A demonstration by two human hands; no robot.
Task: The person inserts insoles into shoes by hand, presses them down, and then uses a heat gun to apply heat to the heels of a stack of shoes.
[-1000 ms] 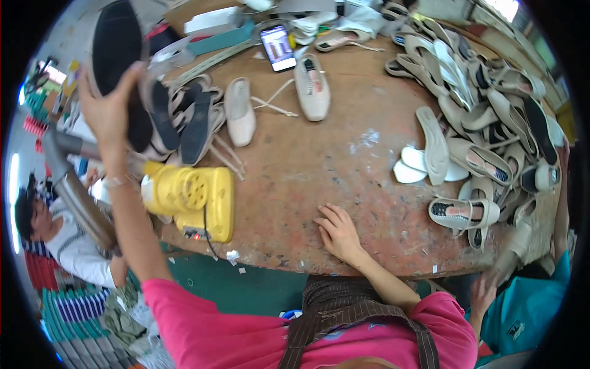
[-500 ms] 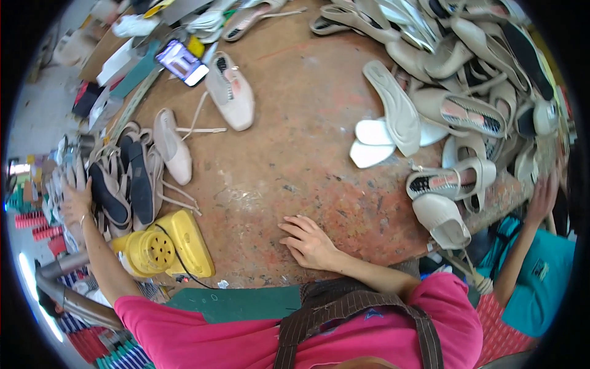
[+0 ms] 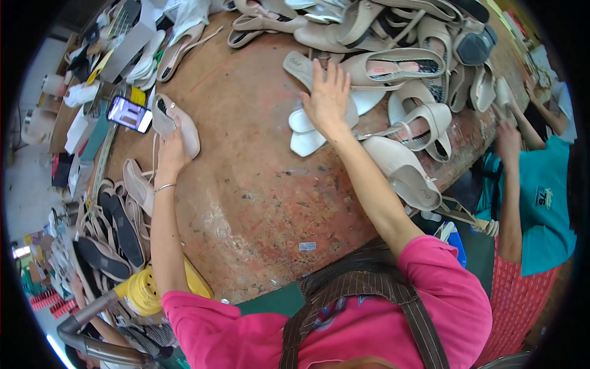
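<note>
My left hand point(image 3: 170, 152) is stretched out to the left and grips a beige flat shoe point(image 3: 178, 126) lying on the worn brown table point(image 3: 246, 184). My right hand point(image 3: 327, 95) reaches forward with fingers spread, resting on a beige shoe sole point(image 3: 298, 63) and white insoles point(image 3: 305, 140) at the edge of a big heap of beige sandals point(image 3: 399, 67). One beige shoe point(image 3: 402, 172) lies just right of my right forearm.
A lit phone point(image 3: 129, 114) lies left of the gripped shoe. Dark soles point(image 3: 117, 227) and pale shoes are lined along the table's left edge, by a yellow machine point(image 3: 147, 289). Another person in a teal shirt point(image 3: 541, 203) sits at right, hands on the heap.
My left hand has moved from the dark soles at the left edge up to the beige shoe. My right hand has left the near table edge and reached forward onto the sole and insoles.
</note>
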